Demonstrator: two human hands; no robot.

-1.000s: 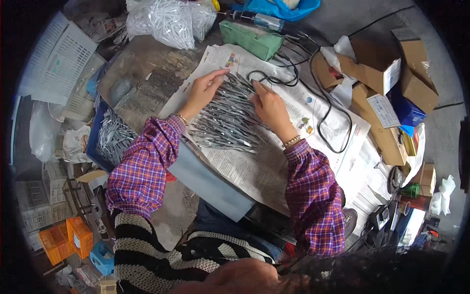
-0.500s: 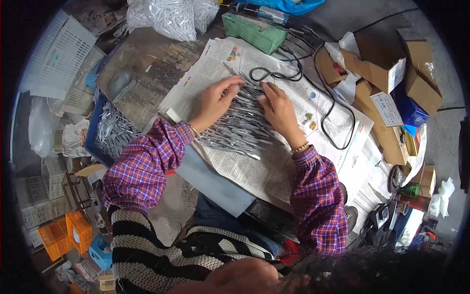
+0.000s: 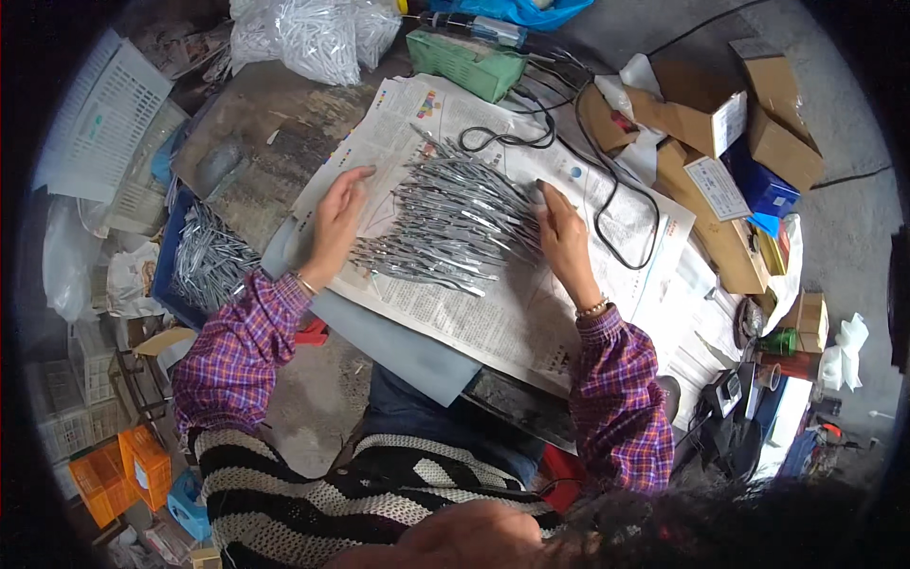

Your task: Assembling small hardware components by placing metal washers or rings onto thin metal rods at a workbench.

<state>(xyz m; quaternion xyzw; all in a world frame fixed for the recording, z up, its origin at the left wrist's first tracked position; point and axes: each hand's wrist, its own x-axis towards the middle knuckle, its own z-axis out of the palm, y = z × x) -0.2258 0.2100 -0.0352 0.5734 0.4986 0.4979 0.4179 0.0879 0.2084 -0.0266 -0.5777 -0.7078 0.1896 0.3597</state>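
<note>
A wide heap of slim, silvery metal strips, many with narrow pointed ends, lies in rough rows on a spread newspaper. Just left of the heap is my left hand, open, fingers stretched out and the thumb apart, with nothing in it. At the heap's right edge, my right hand stands with its fingers extended, the tips by the ends of the strips. It appears to hold nothing, though its palm side is hidden.
A blue bin of similar strips stands at left. Beyond the newspaper are a green plastic basket and a clear bag of strips. A black cable loops across the paper's right side. Opened cardboard boxes lie at far right.
Both hands have drawn apart from over the top of the heap. My left hand has moved left, off the strips; my right has come slightly nearer along the right edge. The heap is more uncovered.
</note>
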